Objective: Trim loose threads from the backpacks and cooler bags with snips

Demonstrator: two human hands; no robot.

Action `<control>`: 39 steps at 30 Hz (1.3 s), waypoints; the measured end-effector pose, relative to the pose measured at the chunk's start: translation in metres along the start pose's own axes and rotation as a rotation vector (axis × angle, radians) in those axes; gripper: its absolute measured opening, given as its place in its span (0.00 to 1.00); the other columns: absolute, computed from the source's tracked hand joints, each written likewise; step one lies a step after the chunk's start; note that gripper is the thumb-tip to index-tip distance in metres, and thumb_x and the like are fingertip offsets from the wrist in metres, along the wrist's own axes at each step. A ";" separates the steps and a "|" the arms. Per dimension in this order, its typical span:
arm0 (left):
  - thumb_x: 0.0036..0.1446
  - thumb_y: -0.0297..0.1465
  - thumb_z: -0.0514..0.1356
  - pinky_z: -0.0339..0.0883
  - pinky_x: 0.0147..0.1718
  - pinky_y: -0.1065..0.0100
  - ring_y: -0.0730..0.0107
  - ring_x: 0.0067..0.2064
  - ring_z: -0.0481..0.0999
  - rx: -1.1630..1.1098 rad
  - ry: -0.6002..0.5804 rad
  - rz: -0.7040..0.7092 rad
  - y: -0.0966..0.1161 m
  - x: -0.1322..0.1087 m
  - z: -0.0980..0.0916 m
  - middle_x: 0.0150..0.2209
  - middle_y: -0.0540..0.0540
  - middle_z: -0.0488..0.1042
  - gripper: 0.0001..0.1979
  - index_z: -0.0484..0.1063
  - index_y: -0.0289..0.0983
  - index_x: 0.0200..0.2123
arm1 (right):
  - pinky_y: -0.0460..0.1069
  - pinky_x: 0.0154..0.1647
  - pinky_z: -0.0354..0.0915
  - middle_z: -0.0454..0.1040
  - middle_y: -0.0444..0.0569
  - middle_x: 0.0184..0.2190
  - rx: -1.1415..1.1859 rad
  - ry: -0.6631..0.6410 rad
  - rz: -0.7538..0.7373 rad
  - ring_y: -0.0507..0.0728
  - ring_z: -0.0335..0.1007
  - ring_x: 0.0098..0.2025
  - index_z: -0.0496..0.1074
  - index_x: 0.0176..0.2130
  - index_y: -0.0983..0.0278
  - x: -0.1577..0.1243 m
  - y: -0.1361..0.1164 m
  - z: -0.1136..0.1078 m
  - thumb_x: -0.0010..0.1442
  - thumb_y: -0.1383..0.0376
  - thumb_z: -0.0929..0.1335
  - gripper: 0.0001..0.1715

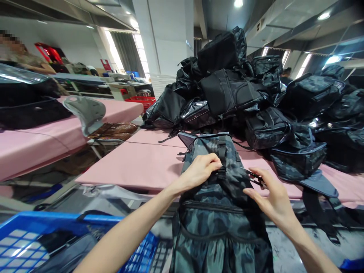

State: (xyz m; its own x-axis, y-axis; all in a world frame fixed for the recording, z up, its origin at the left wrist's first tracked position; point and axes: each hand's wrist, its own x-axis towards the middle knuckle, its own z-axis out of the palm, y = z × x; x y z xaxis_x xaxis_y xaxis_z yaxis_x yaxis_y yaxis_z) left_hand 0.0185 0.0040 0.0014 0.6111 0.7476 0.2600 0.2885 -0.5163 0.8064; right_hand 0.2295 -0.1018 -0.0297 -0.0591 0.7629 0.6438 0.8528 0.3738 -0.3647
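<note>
A dark camouflage backpack (224, 220) lies in front of me, its upper part on the pink table and its lower part hanging toward me. My left hand (206, 165) is closed in a pinch beside the black strap and buckle (222, 172) on the backpack's front. What sits between those fingertips is too small to make out. In my right hand (273, 193) is a pair of thread snips (256, 179) with dark handles. Their thin blades point left, toward the buckle, over the backpack's right side.
Black and camouflage backpacks are heaped on the pink table (136, 163) at the back and right. A blue plastic basket (71, 218) holding dark pieces stands at lower left. Beyond it are a grey chair (85, 112) and another pink table. Other people (31, 58) are in the background.
</note>
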 end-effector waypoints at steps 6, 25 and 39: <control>0.50 0.33 0.51 0.54 0.21 0.75 0.78 0.21 0.59 -0.155 0.056 -0.095 0.003 0.005 0.007 0.19 0.54 0.60 0.09 0.61 0.35 0.22 | 0.48 0.34 0.60 0.74 0.49 0.29 -0.303 0.146 -0.277 0.53 0.68 0.32 0.68 0.38 0.65 0.005 -0.016 0.017 0.58 0.66 0.65 0.07; 0.49 0.32 0.51 0.49 0.21 0.73 0.78 0.21 0.54 -0.161 0.081 -0.112 0.003 0.005 0.007 0.17 0.55 0.57 0.09 0.62 0.35 0.21 | 0.48 0.30 0.54 0.75 0.46 0.27 -0.561 0.207 -0.424 0.51 0.65 0.27 0.70 0.38 0.64 0.007 -0.021 0.014 0.56 0.67 0.67 0.07; 0.48 0.34 0.52 0.47 0.20 0.73 0.78 0.20 0.53 -0.177 0.082 -0.126 0.000 0.006 0.007 0.16 0.55 0.56 0.10 0.63 0.35 0.20 | 0.47 0.33 0.61 0.74 0.48 0.30 -0.200 0.197 -0.255 0.53 0.68 0.32 0.69 0.37 0.64 0.021 -0.004 0.017 0.57 0.67 0.66 0.06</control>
State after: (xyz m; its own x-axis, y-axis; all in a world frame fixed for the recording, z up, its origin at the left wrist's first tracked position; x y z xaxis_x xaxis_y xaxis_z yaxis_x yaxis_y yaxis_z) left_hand 0.0276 0.0059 -0.0006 0.5143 0.8368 0.1876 0.2205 -0.3404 0.9141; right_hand 0.2154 -0.0781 -0.0261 -0.1981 0.5351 0.8212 0.9093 0.4132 -0.0499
